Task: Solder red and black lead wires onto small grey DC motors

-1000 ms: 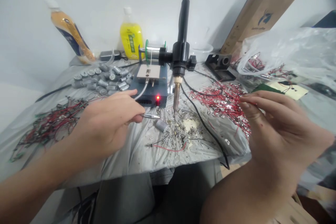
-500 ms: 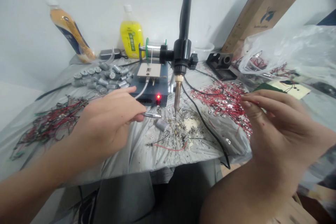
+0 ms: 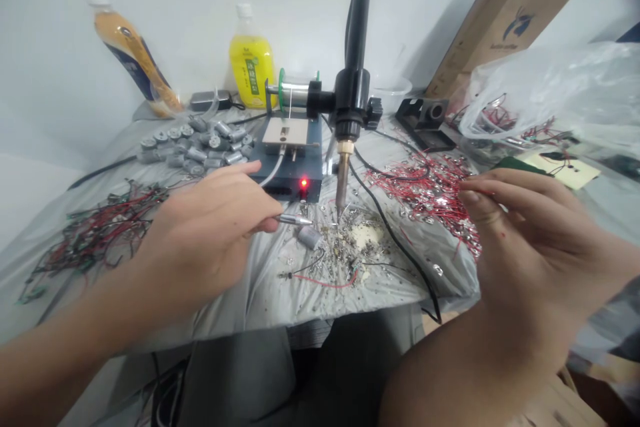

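My left hand (image 3: 215,227) pinches a metal solder-feed nozzle (image 3: 296,219), its thin wire end close to the tip of the upright soldering iron (image 3: 343,180). A grey tube runs from the blue solder feeder (image 3: 285,177), whose red light is lit, toward this hand. My right hand (image 3: 525,233) is closed, thumb against forefinger, on a red wire (image 3: 487,191) beside the heap of red wires (image 3: 430,190). The wire's far end is hidden. Below the iron lie a single small motor (image 3: 309,237) and scattered metal bits.
Several small motors (image 3: 195,147) are piled at left, behind tangled wires (image 3: 100,227). Two bottles, yellow (image 3: 251,70) and orange (image 3: 133,53), stand at the back. A black cable (image 3: 395,233) crosses the covered table (image 3: 235,307). A paper bag (image 3: 520,7) leans at right.
The view has shifted slightly, with the iron appearing a little farther right. Both hands keep nearly the same poses and holds.
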### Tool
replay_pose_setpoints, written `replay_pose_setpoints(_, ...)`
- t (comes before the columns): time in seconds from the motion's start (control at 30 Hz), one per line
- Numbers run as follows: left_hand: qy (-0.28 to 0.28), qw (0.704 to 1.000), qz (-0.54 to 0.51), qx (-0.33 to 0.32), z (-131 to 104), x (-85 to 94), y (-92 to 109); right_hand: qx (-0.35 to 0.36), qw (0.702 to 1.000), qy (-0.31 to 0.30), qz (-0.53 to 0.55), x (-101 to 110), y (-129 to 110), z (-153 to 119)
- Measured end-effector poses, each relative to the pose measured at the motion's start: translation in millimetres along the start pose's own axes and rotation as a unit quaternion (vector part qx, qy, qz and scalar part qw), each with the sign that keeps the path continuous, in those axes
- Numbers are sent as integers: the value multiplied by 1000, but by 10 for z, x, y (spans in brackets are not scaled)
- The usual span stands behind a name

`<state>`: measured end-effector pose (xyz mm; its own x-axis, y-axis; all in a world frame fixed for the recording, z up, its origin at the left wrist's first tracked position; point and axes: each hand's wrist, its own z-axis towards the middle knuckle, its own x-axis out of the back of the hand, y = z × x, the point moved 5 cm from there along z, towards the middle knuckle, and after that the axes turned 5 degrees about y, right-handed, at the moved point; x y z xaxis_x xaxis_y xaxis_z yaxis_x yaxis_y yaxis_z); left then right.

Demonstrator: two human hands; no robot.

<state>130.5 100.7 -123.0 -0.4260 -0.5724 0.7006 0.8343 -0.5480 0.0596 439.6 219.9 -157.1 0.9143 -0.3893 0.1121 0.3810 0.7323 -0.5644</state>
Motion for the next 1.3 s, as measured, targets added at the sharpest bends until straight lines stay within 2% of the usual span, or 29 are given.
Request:
replay_pose_setpoints(0.13,-3,1000,2,2,-3,11,-1,-11,1000,-16,-4,-32,14,-3)
replay_pose_setpoints(0.23,-3,1000,-7,11,-6,4,19,10,1000,2,6,-54,10,13)
replay_pose_setpoints(0.37,34,996,-3,82,-29,9,-3,28,999,20,18,-29,-9,52)
replay_pose_setpoints(0.5,87,987,4,137,-50,40,-81,34,998,41,16,132,-53,89)
replay_pose_setpoints(0.67,144,976,10,162,-1,97,-198,41,996,81,1,395,-104,102)
replay_pose_setpoints(0.83,172,978,-5,116,20,125,-270,11,996,70,-47,461,-106,80)
replay_pose_setpoints(1.0,156,985,-17,72,15,126,-311,-15,999,22,-47,283,-99,36)
replay_pose_setpoints(1.13,131,989,-20,62,44,148,-289,16,999,41,1,210,-134,20)
replay_pose_setpoints(1.3,110,993,-2,49,50,175,-256,22,998,48,21,231,-121,13)
